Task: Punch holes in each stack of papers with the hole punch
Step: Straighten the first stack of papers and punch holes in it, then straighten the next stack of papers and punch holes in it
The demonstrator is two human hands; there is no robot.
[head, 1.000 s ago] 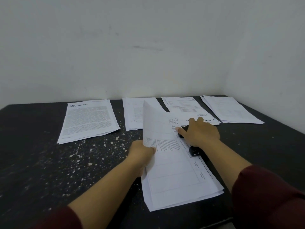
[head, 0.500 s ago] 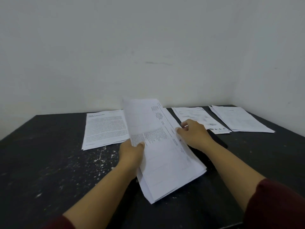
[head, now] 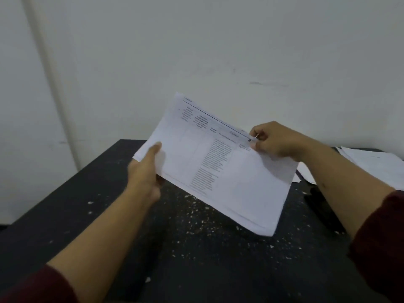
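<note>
A stack of printed white papers (head: 220, 171) is held up in the air above the black table (head: 65, 211), tilted with its long side running left to right. My left hand (head: 146, 171) grips its left edge. My right hand (head: 275, 139) pinches its upper right edge, where a punched hole shows beside my thumb. The black hole punch (head: 321, 206) lies on the table at the right, partly hidden behind my right forearm.
Other white paper stacks (head: 376, 165) lie on the table at the far right. Small white paper bits are scattered over the table's middle. A pale wall stands close behind, and the table's left edge drops off.
The stack has been lifted off the table and away from the hole punch, swung to the left and turned. My view has swung left, so the other stacks are mostly out of frame.
</note>
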